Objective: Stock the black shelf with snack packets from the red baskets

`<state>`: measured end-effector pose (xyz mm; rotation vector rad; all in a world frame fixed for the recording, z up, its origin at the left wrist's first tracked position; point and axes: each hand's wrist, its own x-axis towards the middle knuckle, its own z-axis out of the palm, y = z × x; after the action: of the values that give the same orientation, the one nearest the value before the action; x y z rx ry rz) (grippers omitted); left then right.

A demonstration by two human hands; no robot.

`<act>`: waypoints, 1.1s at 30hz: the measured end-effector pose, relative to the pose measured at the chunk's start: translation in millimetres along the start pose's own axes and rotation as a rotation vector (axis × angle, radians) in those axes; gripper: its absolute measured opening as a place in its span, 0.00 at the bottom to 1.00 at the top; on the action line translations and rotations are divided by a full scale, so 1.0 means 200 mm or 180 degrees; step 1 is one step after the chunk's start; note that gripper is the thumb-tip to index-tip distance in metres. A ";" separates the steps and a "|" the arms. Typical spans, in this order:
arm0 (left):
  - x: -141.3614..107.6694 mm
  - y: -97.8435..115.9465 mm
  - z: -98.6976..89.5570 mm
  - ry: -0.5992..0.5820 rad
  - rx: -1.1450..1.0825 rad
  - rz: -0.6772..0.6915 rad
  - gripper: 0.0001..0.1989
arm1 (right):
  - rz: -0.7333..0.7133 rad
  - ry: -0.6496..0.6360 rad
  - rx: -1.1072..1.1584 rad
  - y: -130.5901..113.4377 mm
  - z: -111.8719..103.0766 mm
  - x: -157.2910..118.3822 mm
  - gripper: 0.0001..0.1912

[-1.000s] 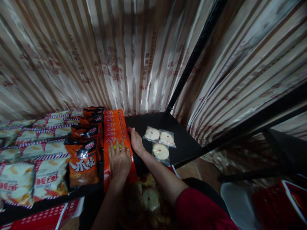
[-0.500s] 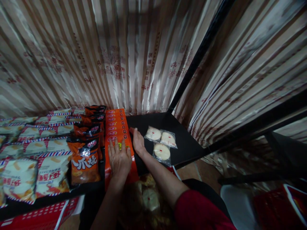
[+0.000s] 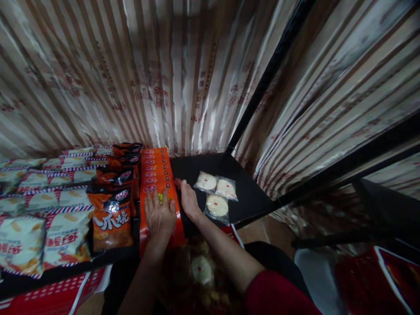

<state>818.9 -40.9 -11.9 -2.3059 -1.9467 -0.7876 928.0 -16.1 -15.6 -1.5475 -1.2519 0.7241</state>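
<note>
My left hand point(image 3: 159, 215) lies flat with its fingers spread on a long orange printed strip point(image 3: 154, 168). Along the strip's right edge rests my right hand point(image 3: 190, 200), fingers stretched out and palm turned toward the strip. Both hands hold nothing. Right of my right hand, three clear-wrapped round pale items point(image 3: 217, 205) lie on the black shelf point(image 3: 192, 164). Orange and black snack bags point(image 3: 112, 223) stand in a row just left of the strip.
White snack bags point(image 3: 67, 236) fill the shelf's left part. A red basket point(image 3: 49, 297) sits below at the left. More wrapped round items point(image 3: 202, 270) are near my lap. A black post point(image 3: 259, 96) rises before the pleated curtain point(image 3: 183, 78). A red box point(image 3: 364, 280) is at lower right.
The whole view has shifted slightly, so the shelf's contents appear a little further left. Both hands keep nearly the same place at the orange strip.
</note>
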 end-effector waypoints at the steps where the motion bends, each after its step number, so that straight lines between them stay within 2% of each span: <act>1: 0.00 0.00 0.00 -0.0010 -0.0001 -0.0009 0.23 | 0.0039 0.0031 0.0045 0.00 -0.01 0.00 0.38; 5: 0.00 0.01 -0.01 0.0019 -0.0041 -0.0082 0.23 | 0.0187 0.0101 -0.0101 -0.01 -0.03 0.01 0.41; 11: -0.01 0.00 -0.02 0.0045 -0.0038 -0.0089 0.22 | 0.0085 -0.0010 -0.0433 -0.04 -0.02 0.01 0.44; 19: -0.02 0.00 0.01 0.0130 0.0098 -0.0064 0.22 | 0.0213 0.0103 -0.0328 -0.03 -0.05 -0.03 0.42; 26: -0.01 0.00 0.03 0.0089 0.0162 -0.0078 0.23 | 0.0082 -0.0082 -0.0324 -0.02 -0.05 -0.03 0.42; 33: -0.01 0.00 0.03 0.0176 0.0154 -0.0048 0.23 | 0.0152 0.0007 -0.0247 -0.02 -0.05 -0.03 0.42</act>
<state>821.6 -41.4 -18.2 -2.2207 -1.9402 -0.7876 934.6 -24.6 -8.8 -1.6459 -1.2581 0.7115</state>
